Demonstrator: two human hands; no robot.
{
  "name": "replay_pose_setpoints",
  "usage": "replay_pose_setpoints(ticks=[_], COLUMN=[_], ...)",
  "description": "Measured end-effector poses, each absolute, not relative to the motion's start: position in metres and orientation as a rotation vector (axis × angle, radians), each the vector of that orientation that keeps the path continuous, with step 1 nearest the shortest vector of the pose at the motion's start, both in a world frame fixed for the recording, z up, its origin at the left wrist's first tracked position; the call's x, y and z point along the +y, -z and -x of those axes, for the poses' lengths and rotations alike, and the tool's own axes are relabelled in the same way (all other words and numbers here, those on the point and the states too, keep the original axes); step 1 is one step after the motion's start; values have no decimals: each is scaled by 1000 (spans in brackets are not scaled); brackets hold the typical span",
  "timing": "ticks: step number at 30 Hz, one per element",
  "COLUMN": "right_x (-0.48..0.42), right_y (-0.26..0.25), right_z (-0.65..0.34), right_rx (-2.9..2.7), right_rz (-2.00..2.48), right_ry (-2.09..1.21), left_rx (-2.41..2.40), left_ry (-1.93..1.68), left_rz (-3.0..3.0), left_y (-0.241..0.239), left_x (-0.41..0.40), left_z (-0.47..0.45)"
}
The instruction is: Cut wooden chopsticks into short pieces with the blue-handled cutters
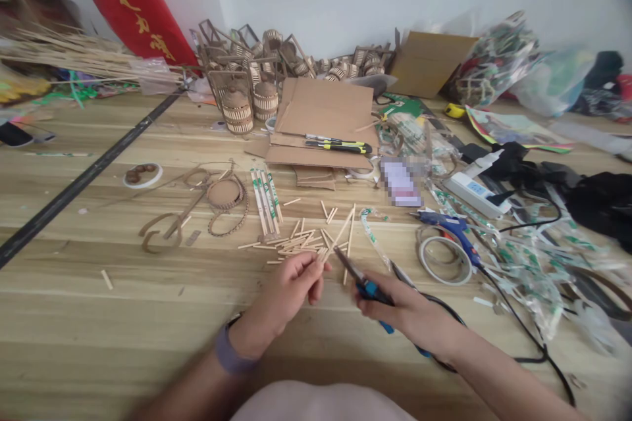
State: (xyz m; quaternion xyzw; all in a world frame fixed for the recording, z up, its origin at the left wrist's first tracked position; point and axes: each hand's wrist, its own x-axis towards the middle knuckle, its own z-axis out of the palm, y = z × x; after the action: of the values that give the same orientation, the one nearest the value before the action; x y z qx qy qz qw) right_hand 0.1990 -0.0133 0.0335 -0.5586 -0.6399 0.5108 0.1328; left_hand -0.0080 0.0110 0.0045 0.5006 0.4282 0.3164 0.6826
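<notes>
My left hand (pixel 291 286) is closed in a pinch on thin wooden sticks (pixel 340 231) whose free ends point up and to the right. My right hand (pixel 395 309) grips blue-handled cutting pliers (pixel 363 281); the dark jaws reach toward the sticks just beside my left fingertips. Both hands hover low over the wooden table (pixel 99 316). A scatter of short cut stick pieces (pixel 296 242) lies on the table just beyond my hands. Wrapped chopstick pairs (pixel 265 200) lie a little farther back.
A blue glue gun (pixel 451 227) with a black cord and a tape roll (pixel 443 260) lie at right, beside a white power strip (pixel 471 192). Cardboard sheets with utility knives (pixel 338 143) sit centre back, cardboard lantern models (pixel 247 105) behind. Cardboard rings (pixel 224 196) lie at left, plastic wrappers at right.
</notes>
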Motion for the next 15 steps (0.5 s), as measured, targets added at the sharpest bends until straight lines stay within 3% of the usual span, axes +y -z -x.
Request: replay_pose_setpoints(ticks=[3, 6, 10, 15], right_x=[-16, -13, 1, 8], right_y=[-29, -24, -14, -1], right_z=[-202, -198, -189, -179], right_rx=[-1953, -2046, -2203, -2193], right_rz=[1697, 1468, 1324, 1575], right_ry=[-879, -467, -369, -391], left_rx=[1051, 1073, 1125, 1272], left_ry=[-688, -595, -571, -636], left_rz=[-1250, -1429, -1646, -1796], left_y=[-7, -7, -6, 1], left_x=[13, 11, 8, 4], left_z=[12, 12, 8, 4])
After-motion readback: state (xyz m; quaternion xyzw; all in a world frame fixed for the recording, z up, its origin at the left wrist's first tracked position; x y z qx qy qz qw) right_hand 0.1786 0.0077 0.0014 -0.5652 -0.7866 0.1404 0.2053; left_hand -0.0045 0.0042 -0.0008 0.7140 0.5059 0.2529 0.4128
